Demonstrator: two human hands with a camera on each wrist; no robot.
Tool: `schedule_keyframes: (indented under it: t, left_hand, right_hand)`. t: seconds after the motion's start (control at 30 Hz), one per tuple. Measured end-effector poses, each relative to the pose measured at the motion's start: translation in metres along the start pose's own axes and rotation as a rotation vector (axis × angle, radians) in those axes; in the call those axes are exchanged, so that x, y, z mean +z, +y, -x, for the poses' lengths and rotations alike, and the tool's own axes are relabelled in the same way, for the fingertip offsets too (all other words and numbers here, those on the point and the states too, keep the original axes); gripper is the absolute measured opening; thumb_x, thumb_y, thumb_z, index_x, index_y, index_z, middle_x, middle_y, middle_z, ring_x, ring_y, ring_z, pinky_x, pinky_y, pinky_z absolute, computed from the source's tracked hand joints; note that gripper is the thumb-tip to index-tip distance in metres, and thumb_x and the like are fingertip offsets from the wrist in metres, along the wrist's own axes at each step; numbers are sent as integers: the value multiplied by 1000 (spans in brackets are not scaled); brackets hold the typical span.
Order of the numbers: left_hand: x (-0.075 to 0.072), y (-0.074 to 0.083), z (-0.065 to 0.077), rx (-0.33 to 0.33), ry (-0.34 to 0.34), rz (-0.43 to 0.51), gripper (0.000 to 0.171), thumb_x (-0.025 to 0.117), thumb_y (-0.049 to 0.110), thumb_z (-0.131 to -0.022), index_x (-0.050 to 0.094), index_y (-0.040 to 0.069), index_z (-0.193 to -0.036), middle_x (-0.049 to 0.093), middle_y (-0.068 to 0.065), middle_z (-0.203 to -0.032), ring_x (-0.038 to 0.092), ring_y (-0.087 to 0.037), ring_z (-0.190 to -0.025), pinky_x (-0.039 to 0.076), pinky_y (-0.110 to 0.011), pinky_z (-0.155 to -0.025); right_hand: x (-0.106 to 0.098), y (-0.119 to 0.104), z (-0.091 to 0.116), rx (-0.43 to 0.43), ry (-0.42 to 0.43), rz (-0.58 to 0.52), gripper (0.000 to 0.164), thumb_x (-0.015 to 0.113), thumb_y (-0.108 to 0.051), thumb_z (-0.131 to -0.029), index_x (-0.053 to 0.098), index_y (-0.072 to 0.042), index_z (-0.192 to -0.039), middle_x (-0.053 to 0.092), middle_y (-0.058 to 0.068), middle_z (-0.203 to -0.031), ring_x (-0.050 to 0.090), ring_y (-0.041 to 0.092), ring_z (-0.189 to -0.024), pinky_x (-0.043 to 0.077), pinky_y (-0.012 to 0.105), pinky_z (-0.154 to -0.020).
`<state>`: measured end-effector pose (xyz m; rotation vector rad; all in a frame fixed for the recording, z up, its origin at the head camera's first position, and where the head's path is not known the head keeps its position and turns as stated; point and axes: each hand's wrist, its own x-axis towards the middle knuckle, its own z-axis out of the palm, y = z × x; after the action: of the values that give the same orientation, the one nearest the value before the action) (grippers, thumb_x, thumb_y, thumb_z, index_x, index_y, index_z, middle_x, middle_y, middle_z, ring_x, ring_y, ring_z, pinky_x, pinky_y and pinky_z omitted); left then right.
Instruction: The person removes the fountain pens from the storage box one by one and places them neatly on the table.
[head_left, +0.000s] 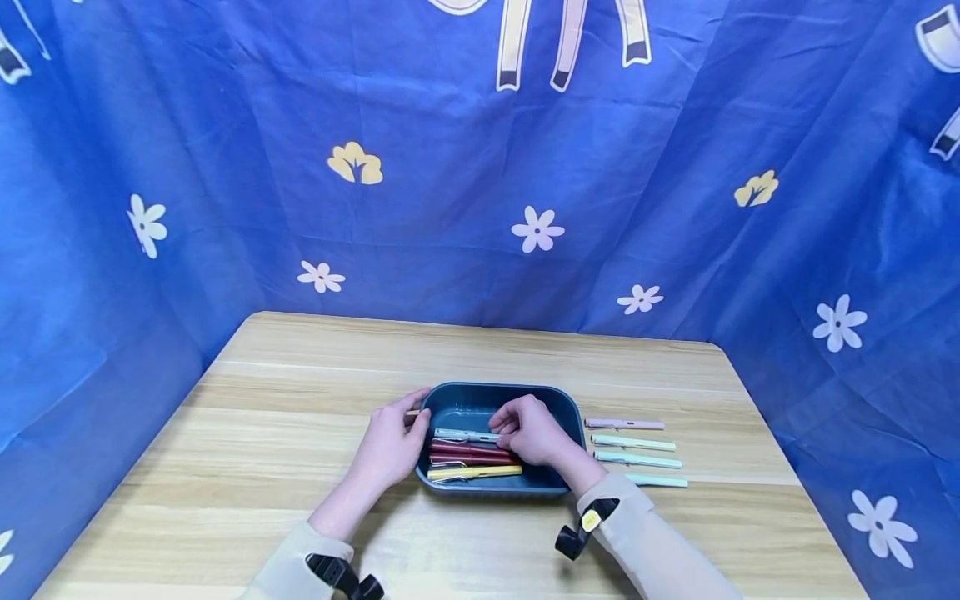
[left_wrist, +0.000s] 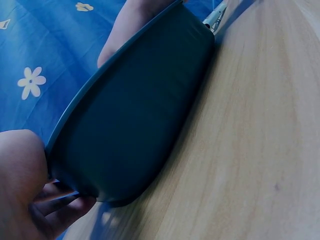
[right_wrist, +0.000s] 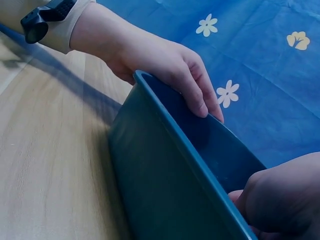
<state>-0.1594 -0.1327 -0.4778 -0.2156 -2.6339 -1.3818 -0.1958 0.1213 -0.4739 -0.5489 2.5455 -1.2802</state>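
A dark teal plastic box (head_left: 480, 390) stands on the table, with my left hand (head_left: 390, 437) gripping its left rim. In the right wrist view the left thumb (right_wrist: 196, 102) reaches over the rim to the inside. My right hand (head_left: 531, 429) is inside the box, its fingertips pinching the right end of a pale blue pen (head_left: 461, 435). Below that pen lie dark red pens (head_left: 468, 455) and a yellow pen (head_left: 480, 472), side by side. The box wall hides the pens in both wrist views.
Right of the box, a lilac pen (head_left: 626, 424) and several mint pens (head_left: 637, 459) lie in a loose column on the wooden table (head_left: 300, 375). A blue patterned cloth (head_left: 450, 208) hangs behind the table and along its sides.
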Motion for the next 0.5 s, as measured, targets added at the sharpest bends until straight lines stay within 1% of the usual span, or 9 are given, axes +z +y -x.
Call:
schedule_keyframes:
  t: [0.23,0.37,0.43,0.5]
  left_hand:
    - [0,-1,0,2,-2,3,40,62,10,-105,63,-1,-144,70,-25,-130,75,-34,-108,59,-48,-98]
    - [1,-2,-1,5,-1,10,40,63,10,-105,63,-1,-144,69,-25,-131,75,-34,-107,59,-48,-97]
    - [1,-2,-1,5,-2,12,40,63,10,-105,63,-1,-144,68,-26,-132,75,-34,-107,59,-48,-97]
    - [1,-2,-1,4,-3,11,40,62,10,-105,62,-1,-144,69,-26,-131,75,-34,-107,59,-48,-97]
  right_hand:
    - [-4,-3,2,-46,52,-38,17,76,9,-92,77,-1,-105,75,4,-96,70,15,-87,61,33,-83]
    - [-7,-4,4,-47,67,-78,16,78,4,-93,78,-2,-108,76,2,-99,72,15,-90,61,32,-84]
    - [-8,-5,5,-31,78,-98,17,80,2,-92,79,-3,-108,76,1,-100,70,12,-88,58,27,-77]
    - [-9,-6,6,-17,87,-116,19,82,1,-90,79,-4,-108,77,1,-101,63,11,-76,51,23,-66]
